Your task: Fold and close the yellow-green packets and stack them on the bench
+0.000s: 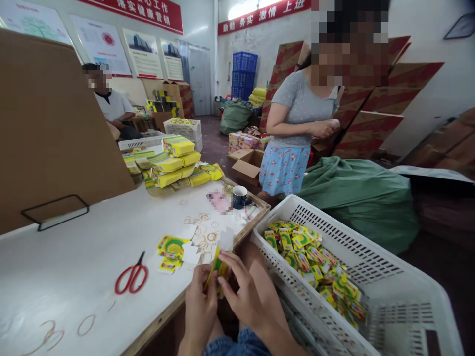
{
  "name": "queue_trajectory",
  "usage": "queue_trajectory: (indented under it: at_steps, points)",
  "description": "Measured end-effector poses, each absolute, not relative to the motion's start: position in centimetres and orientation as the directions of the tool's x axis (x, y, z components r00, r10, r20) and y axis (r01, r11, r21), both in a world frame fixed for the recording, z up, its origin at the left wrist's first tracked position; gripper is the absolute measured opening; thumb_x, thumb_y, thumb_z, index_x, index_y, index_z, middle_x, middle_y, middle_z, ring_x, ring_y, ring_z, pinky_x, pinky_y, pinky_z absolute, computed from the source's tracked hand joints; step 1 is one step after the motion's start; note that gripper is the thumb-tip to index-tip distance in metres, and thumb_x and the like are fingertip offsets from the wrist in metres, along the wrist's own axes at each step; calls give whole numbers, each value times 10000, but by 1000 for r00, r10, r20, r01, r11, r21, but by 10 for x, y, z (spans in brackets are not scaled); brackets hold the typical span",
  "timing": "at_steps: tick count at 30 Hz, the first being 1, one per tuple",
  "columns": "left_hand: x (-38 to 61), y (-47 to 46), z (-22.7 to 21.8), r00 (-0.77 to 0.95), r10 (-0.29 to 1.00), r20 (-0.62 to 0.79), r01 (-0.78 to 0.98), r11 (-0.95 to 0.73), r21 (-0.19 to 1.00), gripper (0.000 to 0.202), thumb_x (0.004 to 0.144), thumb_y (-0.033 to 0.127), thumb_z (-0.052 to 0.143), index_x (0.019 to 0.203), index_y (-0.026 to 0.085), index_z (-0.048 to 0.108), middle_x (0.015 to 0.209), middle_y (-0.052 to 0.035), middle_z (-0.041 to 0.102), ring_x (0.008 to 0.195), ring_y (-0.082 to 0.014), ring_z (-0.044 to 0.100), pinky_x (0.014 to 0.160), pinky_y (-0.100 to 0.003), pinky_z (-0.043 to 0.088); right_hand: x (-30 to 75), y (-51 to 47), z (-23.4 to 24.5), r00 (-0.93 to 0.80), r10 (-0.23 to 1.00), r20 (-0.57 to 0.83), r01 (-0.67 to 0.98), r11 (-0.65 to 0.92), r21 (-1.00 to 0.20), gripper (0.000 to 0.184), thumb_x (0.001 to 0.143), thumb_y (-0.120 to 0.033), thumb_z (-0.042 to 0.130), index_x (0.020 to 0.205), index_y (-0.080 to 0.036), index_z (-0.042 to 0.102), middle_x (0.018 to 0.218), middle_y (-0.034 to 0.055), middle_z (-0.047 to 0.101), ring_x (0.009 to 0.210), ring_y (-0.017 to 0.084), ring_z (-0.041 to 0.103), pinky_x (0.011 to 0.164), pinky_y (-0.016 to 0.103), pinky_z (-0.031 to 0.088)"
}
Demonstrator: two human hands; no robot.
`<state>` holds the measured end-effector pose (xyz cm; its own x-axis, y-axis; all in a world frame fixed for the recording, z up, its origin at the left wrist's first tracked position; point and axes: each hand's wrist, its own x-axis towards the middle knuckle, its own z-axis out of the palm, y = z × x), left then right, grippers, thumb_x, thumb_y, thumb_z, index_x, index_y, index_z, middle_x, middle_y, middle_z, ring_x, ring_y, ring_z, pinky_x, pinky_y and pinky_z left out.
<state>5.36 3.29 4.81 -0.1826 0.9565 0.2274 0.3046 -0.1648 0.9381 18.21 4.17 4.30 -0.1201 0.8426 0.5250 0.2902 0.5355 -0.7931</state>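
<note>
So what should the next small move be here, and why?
Probably the right hand reaches for a rubber band on the table: it and the left hand pinch a small stack of yellow packets, and loose bands lie just beyond.

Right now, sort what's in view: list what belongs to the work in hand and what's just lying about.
In use: left hand and right hand gripping a small bundle of yellow-green packets; white slotted plastic crate of loose packets; tan rubber bands.
Lying about: red-handled scissors; dark ceramic mug; green fabric sack; blue plastic crates.
</note>
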Motion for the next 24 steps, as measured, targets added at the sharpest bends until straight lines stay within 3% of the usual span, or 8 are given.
queue_trajectory:
  at_steps: [2, 5, 11, 15, 19, 22, 24]
  points:
    - [59, 27, 48, -170, 970, 174, 218, -136, 966, 165, 876, 373, 537, 904, 211, 524, 866, -61, 700, 748, -202, 683, 645, -279, 533, 181, 39, 43, -98, 860, 501, 263, 508, -820, 396, 890, -137, 507, 1272, -236, 531, 1214, 81, 606, 1008, 191, 608, 884, 324, 529]
    - [56, 24, 50, -74, 995, 70, 90, -63, 994, 224, 871, 418, 570, 892, 198, 535, 857, -71, 710, 781, -214, 686, 666, -285, 532, 184, 39, 43, -47, 903, 427, 233, 426, -874, 278, 887, -173, 528, 1161, -211, 554, 998, 52, 621, 694, 136, 562, 639, 254, 519]
    - [54, 22, 54, 315, 943, -109, -232, 188, 955, 427, 783, 502, 694, 1074, 194, 643, 1071, -93, 713, 997, -232, 655, 889, -329, 499, 189, 35, 40, -39, 931, 362, 92, 364, -927, 179, 900, -229, 548, 1075, -210, 518, 893, 22, 561, 778, 145, 573, 705, 253, 506]
    - [59, 21, 47, 449, 878, -168, -422, 374, 826, 514, 704, 529, 761, 1062, 168, 693, 980, -98, 733, 941, -251, 677, 815, -325, 512, 189, 31, 39, -60, 930, 362, 50, 365, -930, 147, 906, -233, 552, 1047, -222, 509, 836, -5, 530, 722, 126, 549, 651, 225, 486]
    - [62, 25, 37, 375, 906, -197, -490, 374, 787, 432, 673, 437, 816, 963, 134, 713, 806, -72, 737, 786, -217, 699, 715, -285, 518, 191, 31, 38, -32, 926, 375, 121, 376, -919, 155, 909, -235, 548, 1063, -218, 532, 829, -1, 539, 687, 128, 529, 625, 233, 474]
    - [61, 29, 32, 184, 950, -253, -530, 313, 788, 377, 668, 431, 818, 867, 132, 705, 725, -45, 727, 702, -193, 695, 683, -281, 529, 191, 34, 34, 98, 921, 377, 213, 351, -912, 346, 879, -265, 588, 1212, -214, 509, 1014, 59, 573, 774, 154, 547, 685, 275, 498]
    - [61, 30, 29, 103, 958, -269, -534, 281, 797, 398, 654, 450, 821, 861, 135, 693, 721, -39, 726, 691, -194, 693, 679, -291, 538, 191, 37, 30, 100, 940, 327, 206, 302, -931, 372, 865, -298, 605, 1216, -200, 531, 1100, 92, 592, 873, 186, 577, 762, 310, 513]
